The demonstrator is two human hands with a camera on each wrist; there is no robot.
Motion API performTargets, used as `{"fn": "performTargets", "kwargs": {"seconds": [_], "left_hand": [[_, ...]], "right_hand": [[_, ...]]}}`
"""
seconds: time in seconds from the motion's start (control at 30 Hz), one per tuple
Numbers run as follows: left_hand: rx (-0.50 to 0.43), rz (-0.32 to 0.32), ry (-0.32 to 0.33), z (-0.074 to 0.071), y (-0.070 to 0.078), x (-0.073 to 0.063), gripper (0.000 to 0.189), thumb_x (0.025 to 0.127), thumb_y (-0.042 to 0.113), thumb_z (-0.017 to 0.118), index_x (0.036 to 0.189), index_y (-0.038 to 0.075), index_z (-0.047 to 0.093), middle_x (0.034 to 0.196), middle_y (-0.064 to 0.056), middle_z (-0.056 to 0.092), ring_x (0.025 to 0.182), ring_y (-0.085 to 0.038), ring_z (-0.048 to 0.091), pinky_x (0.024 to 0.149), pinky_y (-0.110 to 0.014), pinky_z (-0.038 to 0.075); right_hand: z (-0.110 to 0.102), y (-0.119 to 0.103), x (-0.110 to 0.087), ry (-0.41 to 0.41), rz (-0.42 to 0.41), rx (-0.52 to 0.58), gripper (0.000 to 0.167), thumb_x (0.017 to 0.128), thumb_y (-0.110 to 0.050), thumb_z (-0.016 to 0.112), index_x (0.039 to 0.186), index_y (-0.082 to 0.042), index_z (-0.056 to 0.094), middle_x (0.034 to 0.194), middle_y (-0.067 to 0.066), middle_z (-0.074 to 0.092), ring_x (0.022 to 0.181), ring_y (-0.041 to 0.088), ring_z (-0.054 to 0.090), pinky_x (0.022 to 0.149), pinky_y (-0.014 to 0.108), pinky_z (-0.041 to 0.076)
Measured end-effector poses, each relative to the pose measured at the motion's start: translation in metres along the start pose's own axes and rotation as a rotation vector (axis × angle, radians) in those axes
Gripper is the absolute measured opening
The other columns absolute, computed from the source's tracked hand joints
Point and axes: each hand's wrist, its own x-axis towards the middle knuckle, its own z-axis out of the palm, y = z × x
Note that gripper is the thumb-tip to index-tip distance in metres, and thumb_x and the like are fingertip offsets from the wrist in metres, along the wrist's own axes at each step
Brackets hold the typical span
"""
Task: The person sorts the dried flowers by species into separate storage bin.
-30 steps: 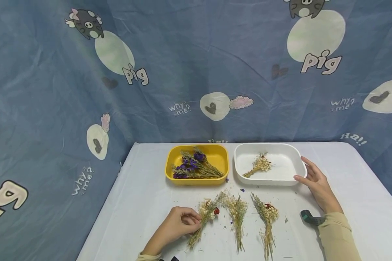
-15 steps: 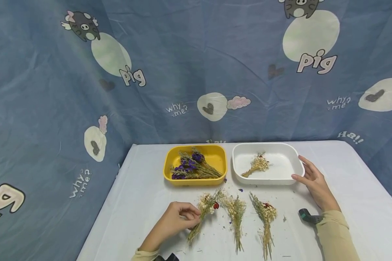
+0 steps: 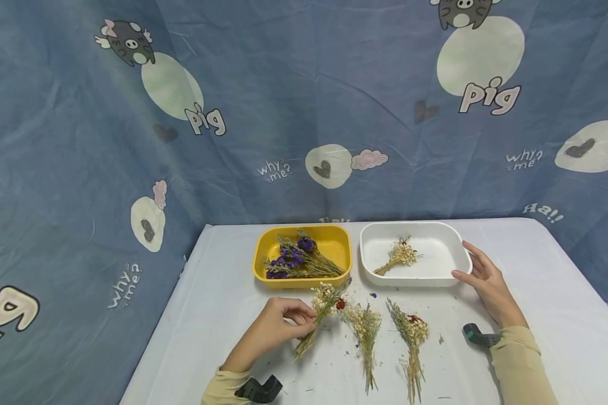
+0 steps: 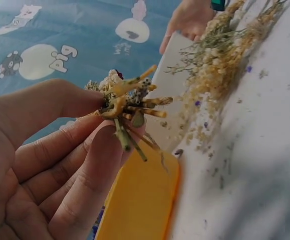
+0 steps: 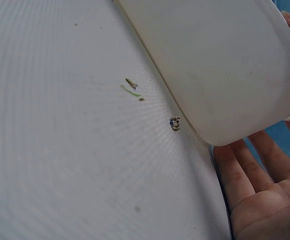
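My left hand [image 3: 276, 329] pinches a dried flower bouquet [image 3: 324, 304] by its stems, between thumb and fingers. This bouquet has cream blossoms and one red bloom; in the left wrist view its cut stem ends [image 4: 134, 110] point at the camera. At the right end of the white tray [image 3: 443, 250], my right hand [image 3: 491, 289] holds the wall, thumb near the front corner and fingers around the side. Inside that tray lies a small cream bouquet [image 3: 402, 254]. The right wrist view shows the tray's outer wall [image 5: 220, 65] with fingers [image 5: 240, 170] against its end.
A yellow tray [image 3: 304, 283] with purple dried flowers [image 3: 291, 256] stands left of the white one. Two more dried bouquets, one in the middle [image 3: 367, 337] and one redder [image 3: 412, 343], lie on the white tablecloth [image 3: 192, 337]. Plant crumbs are scattered around. A patterned blue curtain [image 3: 263, 112] hangs behind.
My left hand has lifted the bouquet and moved it forward, toward the yellow tray, away from the middle bouquet's stems. My right hand keeps its hold on the white tray.
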Motion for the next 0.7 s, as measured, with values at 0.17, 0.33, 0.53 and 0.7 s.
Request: {"fn": "performTargets", "kwargs": {"seconds": [0.17,0.33,0.53,0.7], "left_hand": [[-0.004,0.03,0.012,-0.001,0.003,0.01,0.013,0.09,0.016,0.081,0.102,0.011,0.08,0.095,-0.007,0.079,0.076,-0.006,0.071,0.066,-0.022,0.061],[-0.003,0.033,0.012,-0.003,0.004,0.021,0.015,0.09,0.016,0.081,0.103,0.009,0.08,0.097,-0.009,0.079,0.077,-0.007,0.071,0.069,-0.023,0.063],[0.028,0.063,0.013,-0.006,0.008,0.035,0.014,0.09,0.017,0.081,0.103,0.012,0.08,0.095,-0.007,0.078,0.077,-0.007,0.071,0.07,-0.024,0.063],[0.025,0.098,0.003,-0.007,0.015,0.048,0.013,0.09,0.014,0.081,0.102,0.01,0.08,0.095,-0.008,0.079,0.076,-0.008,0.071,0.07,-0.025,0.064]], "right_hand": [[0.0,-0.001,0.0,-0.003,-0.003,0.006,0.085,0.1,-0.022,0.071,0.166,-0.038,0.019,0.173,0.006,0.023,0.141,-0.003,0.042,0.103,0.0,0.043],[0.0,-0.001,0.0,-0.008,-0.01,0.016,0.085,0.1,-0.02,0.071,0.166,-0.037,0.019,0.174,0.006,0.022,0.144,-0.002,0.041,0.104,0.0,0.042],[0.0,0.0,0.0,-0.001,-0.009,0.011,0.086,0.099,-0.021,0.071,0.166,-0.037,0.02,0.173,0.006,0.022,0.144,-0.001,0.041,0.105,0.0,0.041],[0.0,0.0,0.0,-0.003,-0.012,0.0,0.086,0.1,-0.021,0.071,0.166,-0.037,0.018,0.174,0.006,0.022,0.153,0.009,0.036,0.105,0.0,0.042]]}}
